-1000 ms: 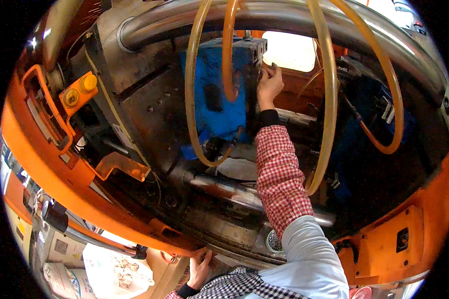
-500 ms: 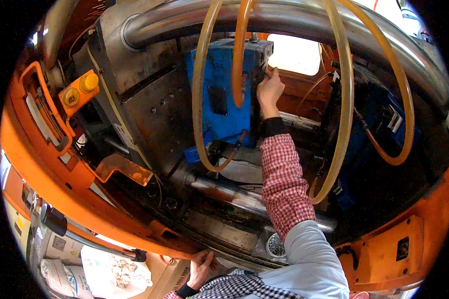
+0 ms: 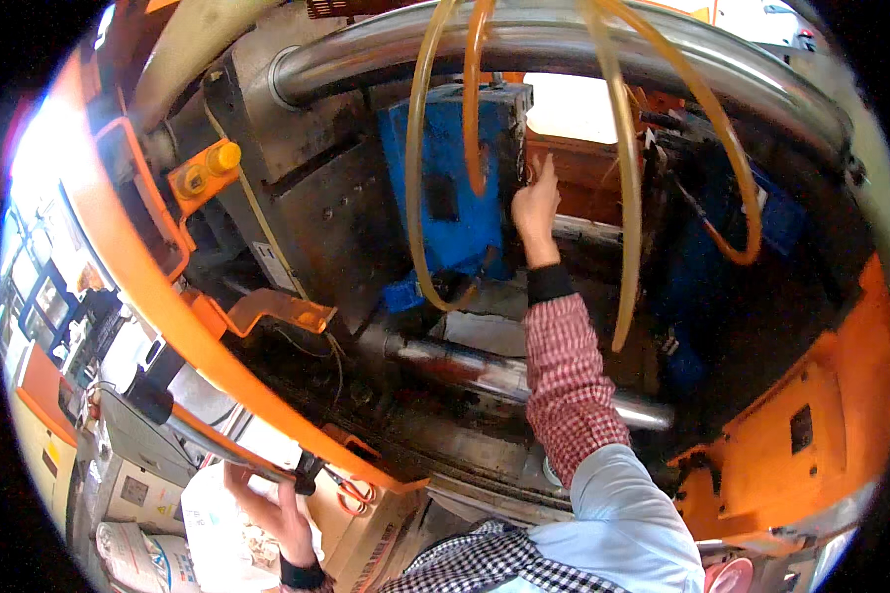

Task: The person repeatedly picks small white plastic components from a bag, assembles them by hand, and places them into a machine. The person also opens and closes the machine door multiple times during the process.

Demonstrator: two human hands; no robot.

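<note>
My right hand (image 3: 537,210) reaches into the machine, its fingers stretched upward beside the dark right-hand face of a blue mould block (image 3: 453,188). I see nothing held in it; the fingertips are slightly blurred. At the lower left, my left hand (image 3: 279,519) is curled at the lower end of a grey bar handle (image 3: 218,438) along the orange door (image 3: 267,395). Its thumb shows apart from the fingers, which are partly hidden at the bar.
Yellowish hoses (image 3: 417,168) hang in loops before the mould block. A thick steel rod (image 3: 564,44) crosses above, and another rod (image 3: 475,371) lies below. Orange scissors (image 3: 354,497) and a white sack (image 3: 213,534) are beside the door. An orange panel (image 3: 781,455) bounds the right.
My left hand has left the orange door's lower edge and moved left to the bar handle. My right hand stays by the mould face, its fingers more stretched. The view has shifted.
</note>
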